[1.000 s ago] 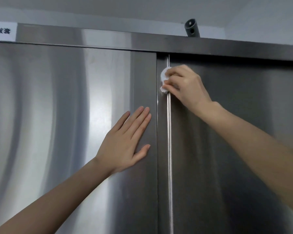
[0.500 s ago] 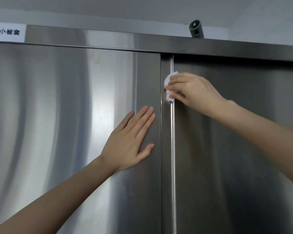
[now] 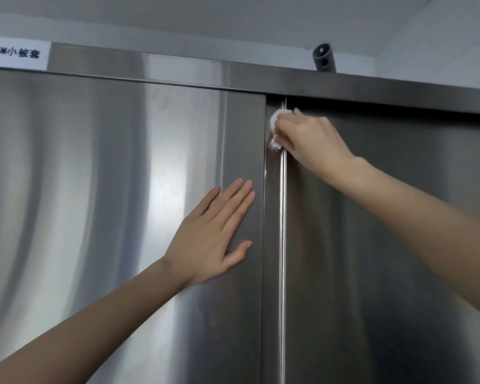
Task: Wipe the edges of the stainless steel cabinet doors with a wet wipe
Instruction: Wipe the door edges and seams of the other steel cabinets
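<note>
Two stainless steel cabinet doors fill the view: the left door (image 3: 94,203) and the right door (image 3: 385,273), which sits slightly behind it. A bright vertical edge strip (image 3: 282,245) runs down the right door near the seam. My right hand (image 3: 311,139) grips a crumpled white wet wipe (image 3: 275,128) and presses it on that strip, close to the strip's top end. My left hand (image 3: 214,236) lies flat with straight fingers on the left door's right margin, lower down.
A steel top rail (image 3: 261,76) crosses above both doors. A white label with printed characters (image 3: 17,52) sticks to the rail at far left. A grey tube end (image 3: 324,58) pokes up behind the rail. The white ceiling lies above.
My right hand with the wipe dipped down the strip half a second ago and is now back up near the top. My left hand stays flat on the left door.
</note>
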